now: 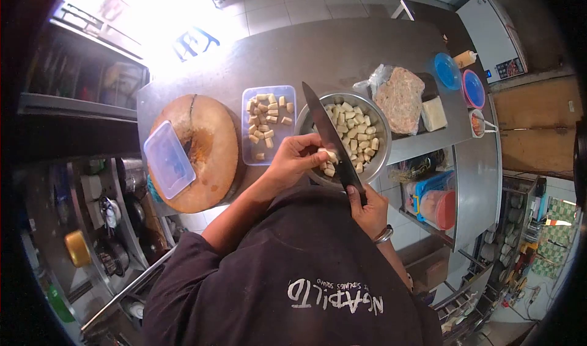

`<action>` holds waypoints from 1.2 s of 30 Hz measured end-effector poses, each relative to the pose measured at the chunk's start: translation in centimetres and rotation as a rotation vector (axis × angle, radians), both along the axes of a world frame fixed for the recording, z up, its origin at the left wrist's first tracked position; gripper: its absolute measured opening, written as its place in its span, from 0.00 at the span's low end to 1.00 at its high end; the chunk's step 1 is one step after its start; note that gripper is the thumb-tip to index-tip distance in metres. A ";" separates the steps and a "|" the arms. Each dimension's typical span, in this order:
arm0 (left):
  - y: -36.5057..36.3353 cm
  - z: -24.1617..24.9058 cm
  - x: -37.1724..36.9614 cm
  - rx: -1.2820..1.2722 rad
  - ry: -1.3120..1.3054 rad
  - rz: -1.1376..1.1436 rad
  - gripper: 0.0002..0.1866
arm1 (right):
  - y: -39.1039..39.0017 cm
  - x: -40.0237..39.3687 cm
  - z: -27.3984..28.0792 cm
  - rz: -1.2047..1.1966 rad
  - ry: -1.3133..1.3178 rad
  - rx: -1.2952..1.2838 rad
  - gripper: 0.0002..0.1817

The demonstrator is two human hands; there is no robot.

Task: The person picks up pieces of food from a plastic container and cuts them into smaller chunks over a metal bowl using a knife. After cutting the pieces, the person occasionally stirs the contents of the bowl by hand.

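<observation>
My right hand (pixel 369 213), with a band at the wrist, grips the handle of a large dark-bladed knife (pixel 322 116). The blade slants up and left across a round metal bowl (pixel 385 153). Pale cut chunks (pixel 354 129) fill much of the bowl. Between the fingertips of my left hand (pixel 299 156) is a whitish food piece (pixel 330 154), right beside the blade and over the bowl's near left side; its kind is unclear. Left of the bowl stands a clear plastic container (pixel 251 153) with short beige chunks (pixel 263 119) in it.
A thick round chopping block (pixel 214 132) carries a translucent lid (pixel 169 159) at the left. Right of the bowl lie a bagged pinkish, mince-like mass (pixel 398 100) and a pale block (pixel 434 113). Blue bowls (pixel 447 70) and a squeeze bottle (pixel 465 58) stand farther right on the metal table (pixel 293 46).
</observation>
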State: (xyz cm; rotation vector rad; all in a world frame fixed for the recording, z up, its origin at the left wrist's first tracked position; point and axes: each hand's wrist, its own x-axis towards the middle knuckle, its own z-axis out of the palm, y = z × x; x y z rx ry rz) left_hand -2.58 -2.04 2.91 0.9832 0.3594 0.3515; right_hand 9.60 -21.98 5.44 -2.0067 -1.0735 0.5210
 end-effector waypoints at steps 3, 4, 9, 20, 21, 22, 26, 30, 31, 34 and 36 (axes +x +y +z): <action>1.5 0.3 -1.6 0.150 0.190 0.312 0.11 | 0.0 -0.2 0.1 -0.083 -0.009 0.072 0.14; 2.8 -0.1 -2.3 0.150 0.192 0.310 0.11 | 0.1 -0.3 0.1 -0.157 0.009 0.107 0.15; 5.6 -1.9 -4.3 1.301 0.705 0.478 0.17 | -0.4 -0.1 0.0 -0.177 0.062 0.047 0.16; 0.2 -11.2 3.7 1.432 0.680 -0.398 0.12 | -0.4 -0.4 0.3 -0.179 0.027 0.040 0.15; 0.1 -12.3 3.9 1.387 0.747 -0.447 0.10 | -0.6 -0.3 0.3 -0.183 -0.008 0.014 0.16; -0.2 -11.4 5.1 1.320 0.930 -0.465 0.07 | -0.7 -0.4 -0.1 -0.207 0.023 0.073 0.17; 1.0 -15.3 4.2 1.393 0.811 -0.351 0.15 | -0.9 -0.6 -0.9 -0.213 0.008 0.131 0.13; 0.7 -14.3 2.5 1.007 0.279 -0.015 0.09 | -1.0 -0.6 -0.9 -0.164 -0.003 0.094 0.16; 1.5 -13.3 2.7 1.094 0.258 -0.080 0.08 | -1.1 -1.0 -1.2 -0.187 -0.034 0.096 0.16; 2.0 -13.2 3.8 0.632 0.314 0.096 0.09 | -1.1 -0.8 -0.8 -0.226 0.055 0.085 0.18; 4.4 -13.4 2.5 0.149 0.265 -0.064 0.08 | -1.3 -0.5 -0.3 -0.168 0.092 0.043 0.24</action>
